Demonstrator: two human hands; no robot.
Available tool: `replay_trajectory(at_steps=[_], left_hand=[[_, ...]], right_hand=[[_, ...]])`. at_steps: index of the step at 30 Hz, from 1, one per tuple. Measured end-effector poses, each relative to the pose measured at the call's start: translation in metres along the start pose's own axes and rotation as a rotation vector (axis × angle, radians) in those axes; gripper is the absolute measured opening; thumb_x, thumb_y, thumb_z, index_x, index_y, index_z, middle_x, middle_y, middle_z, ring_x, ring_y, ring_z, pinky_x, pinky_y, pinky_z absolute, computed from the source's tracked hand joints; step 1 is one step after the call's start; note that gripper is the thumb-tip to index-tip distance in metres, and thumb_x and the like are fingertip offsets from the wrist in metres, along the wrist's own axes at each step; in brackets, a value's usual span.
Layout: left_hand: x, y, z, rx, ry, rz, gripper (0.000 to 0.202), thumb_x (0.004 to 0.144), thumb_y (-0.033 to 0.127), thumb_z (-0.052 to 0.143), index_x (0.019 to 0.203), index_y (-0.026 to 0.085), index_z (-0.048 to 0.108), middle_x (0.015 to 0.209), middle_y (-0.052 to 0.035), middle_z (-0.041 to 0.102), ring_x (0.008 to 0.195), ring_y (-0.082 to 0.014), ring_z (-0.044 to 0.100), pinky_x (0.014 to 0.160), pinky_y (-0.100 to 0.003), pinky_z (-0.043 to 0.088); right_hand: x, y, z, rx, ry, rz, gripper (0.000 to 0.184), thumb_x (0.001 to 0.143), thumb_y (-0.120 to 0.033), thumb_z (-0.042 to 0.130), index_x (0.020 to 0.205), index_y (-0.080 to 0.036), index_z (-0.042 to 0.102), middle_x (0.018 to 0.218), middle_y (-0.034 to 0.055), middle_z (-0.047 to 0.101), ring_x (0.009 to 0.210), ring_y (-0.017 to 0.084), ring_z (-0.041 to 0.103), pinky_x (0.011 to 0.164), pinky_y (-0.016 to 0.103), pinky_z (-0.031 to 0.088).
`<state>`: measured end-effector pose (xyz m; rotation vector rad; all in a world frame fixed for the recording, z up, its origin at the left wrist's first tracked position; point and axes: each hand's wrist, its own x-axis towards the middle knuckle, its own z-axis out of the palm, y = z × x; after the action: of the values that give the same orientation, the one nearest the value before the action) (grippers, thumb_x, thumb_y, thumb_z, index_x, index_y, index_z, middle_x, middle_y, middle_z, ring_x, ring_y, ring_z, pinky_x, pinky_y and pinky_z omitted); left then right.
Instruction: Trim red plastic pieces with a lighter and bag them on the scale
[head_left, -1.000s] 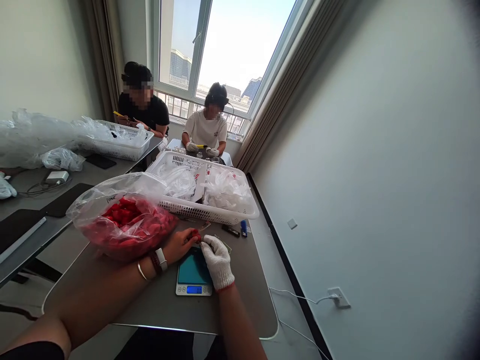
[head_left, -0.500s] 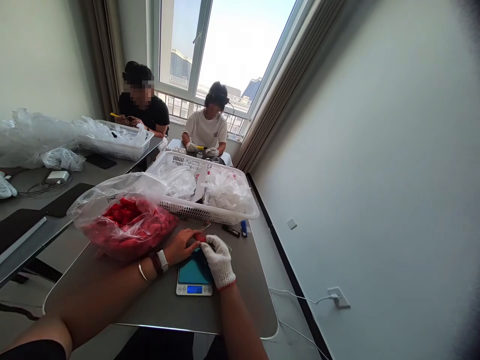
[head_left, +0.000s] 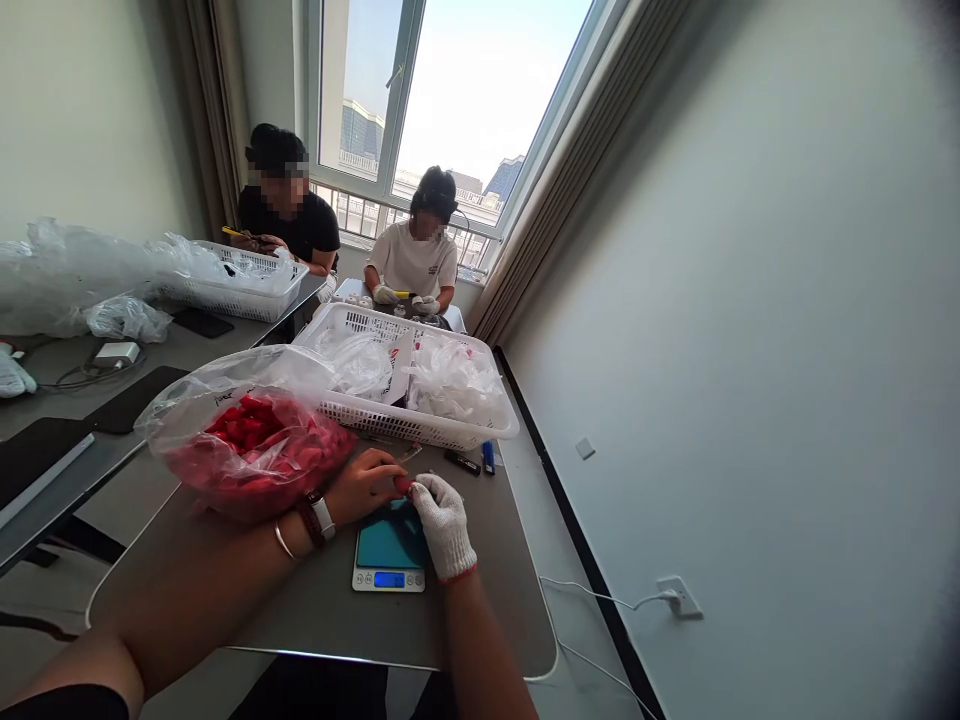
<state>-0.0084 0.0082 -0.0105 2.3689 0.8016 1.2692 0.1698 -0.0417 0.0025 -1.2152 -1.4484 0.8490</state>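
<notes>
Between my two hands is a small red piece (head_left: 403,485), its exact kind too small to make out. My bare left hand (head_left: 367,487), with a watch and a bangle at the wrist, pinches it from the left. My right hand (head_left: 442,515), in a white knit glove, grips its right end with closed fingers. Both hands are above the far end of a small digital scale (head_left: 390,550) with a teal plate and a lit display. Left of my hands sits a clear plastic bag (head_left: 262,450) full of similar red pieces.
Behind the bag stands a white basket (head_left: 420,425) holding plastic bags and a card divider. A black object (head_left: 462,462) and a blue lighter-like object (head_left: 488,458) lie beside it. Two people work beyond; a side table (head_left: 161,365) at left carries bags, a basket and a charger.
My right hand has shifted slightly right and down, with the red piece tilting between the fingers. My left hand stays near the same spot, its fingers slightly rearranged.
</notes>
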Motion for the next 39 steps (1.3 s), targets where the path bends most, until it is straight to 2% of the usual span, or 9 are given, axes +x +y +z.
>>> replay_trajectory(at_steps=[4, 9, 15, 21, 24, 27, 30, 35, 39], left_hand=[[0.001, 0.001, -0.001, -0.020, -0.085, -0.066, 0.035, 0.094, 0.045, 0.049, 0.094, 0.017, 0.071, 0.095, -0.0114, 0.064, 0.091, -0.0242, 0.057, 0.082, -0.041, 0.049], [0.004, 0.004, -0.004, -0.068, -0.152, -0.058, 0.050, 0.098, 0.047, 0.034, 0.084, 0.016, 0.070, 0.088, -0.0106, 0.065, 0.087, -0.0236, 0.057, 0.081, -0.039, 0.048], [0.000, 0.002, 0.000, -0.060, -0.081, -0.084, 0.031, 0.098, 0.027, 0.039, 0.117, 0.017, 0.061, 0.107, -0.0107, 0.064, 0.100, -0.0215, 0.059, 0.090, -0.038, 0.050], [0.000, 0.001, 0.001, -0.018, -0.066, -0.051, 0.023, 0.089, 0.018, 0.054, 0.108, 0.020, 0.066, 0.103, -0.0084, 0.064, 0.096, -0.0197, 0.061, 0.088, -0.035, 0.052], [0.001, 0.003, 0.001, -0.015, -0.068, -0.059, 0.023, 0.085, 0.016, 0.058, 0.106, 0.020, 0.067, 0.103, -0.0082, 0.064, 0.096, -0.0197, 0.061, 0.088, -0.034, 0.053], [0.001, 0.003, 0.001, -0.023, -0.093, -0.090, 0.021, 0.083, 0.020, 0.064, 0.103, 0.020, 0.068, 0.102, -0.0080, 0.065, 0.095, -0.0204, 0.062, 0.087, -0.035, 0.053], [-0.001, 0.001, 0.002, -0.037, -0.088, -0.099, 0.016, 0.086, 0.029, 0.062, 0.097, 0.018, 0.069, 0.096, -0.0083, 0.066, 0.090, -0.0207, 0.062, 0.083, -0.035, 0.053], [-0.002, -0.003, 0.001, -0.053, -0.096, -0.108, 0.036, 0.094, 0.045, 0.046, 0.083, 0.017, 0.067, 0.085, -0.0077, 0.066, 0.081, -0.0199, 0.062, 0.076, -0.033, 0.052], [0.000, -0.002, 0.000, -0.029, -0.163, -0.115, 0.046, 0.097, 0.048, 0.037, 0.075, 0.017, 0.063, 0.079, -0.0067, 0.063, 0.077, -0.0197, 0.060, 0.072, -0.031, 0.050]], right_hand=[[0.000, 0.003, 0.002, 0.011, 0.007, -0.011, 0.023, 0.084, -0.037, 0.058, 0.082, -0.015, 0.066, 0.075, 0.0020, 0.063, 0.069, 0.014, 0.055, 0.065, 0.024, 0.047], [-0.001, 0.005, 0.006, -0.068, 0.057, -0.054, 0.019, 0.079, -0.034, 0.063, 0.087, -0.017, 0.067, 0.084, 0.0035, 0.066, 0.077, 0.016, 0.060, 0.074, 0.027, 0.051], [0.000, -0.010, 0.001, -0.172, 0.014, -0.058, 0.021, 0.085, -0.034, 0.055, 0.080, -0.018, 0.067, 0.076, 0.0018, 0.065, 0.073, 0.016, 0.058, 0.072, 0.026, 0.049], [0.000, -0.010, -0.001, -0.138, -0.002, 0.030, 0.026, 0.087, -0.038, 0.055, 0.073, -0.018, 0.065, 0.066, -0.0008, 0.061, 0.063, 0.013, 0.054, 0.059, 0.023, 0.044], [0.000, -0.007, -0.001, -0.124, 0.000, 0.026, 0.028, 0.087, -0.038, 0.054, 0.071, -0.017, 0.064, 0.063, -0.0017, 0.059, 0.058, 0.012, 0.051, 0.056, 0.022, 0.042], [0.001, -0.005, -0.001, -0.110, -0.003, -0.015, 0.029, 0.089, -0.039, 0.052, 0.073, -0.017, 0.065, 0.062, -0.0014, 0.058, 0.059, 0.012, 0.051, 0.056, 0.022, 0.043], [0.000, 0.000, 0.001, -0.072, -0.017, -0.030, 0.028, 0.088, -0.040, 0.053, 0.079, -0.017, 0.066, 0.066, 0.0000, 0.060, 0.060, 0.013, 0.054, 0.058, 0.023, 0.046], [-0.001, 0.011, 0.006, -0.065, -0.005, -0.102, 0.018, 0.081, -0.035, 0.061, 0.085, -0.018, 0.065, 0.078, 0.0019, 0.065, 0.070, 0.014, 0.058, 0.066, 0.025, 0.050], [0.001, 0.013, 0.006, -0.188, -0.009, -0.186, 0.013, 0.081, -0.031, 0.062, 0.083, -0.018, 0.064, 0.081, 0.0020, 0.064, 0.076, 0.015, 0.058, 0.075, 0.027, 0.049]])
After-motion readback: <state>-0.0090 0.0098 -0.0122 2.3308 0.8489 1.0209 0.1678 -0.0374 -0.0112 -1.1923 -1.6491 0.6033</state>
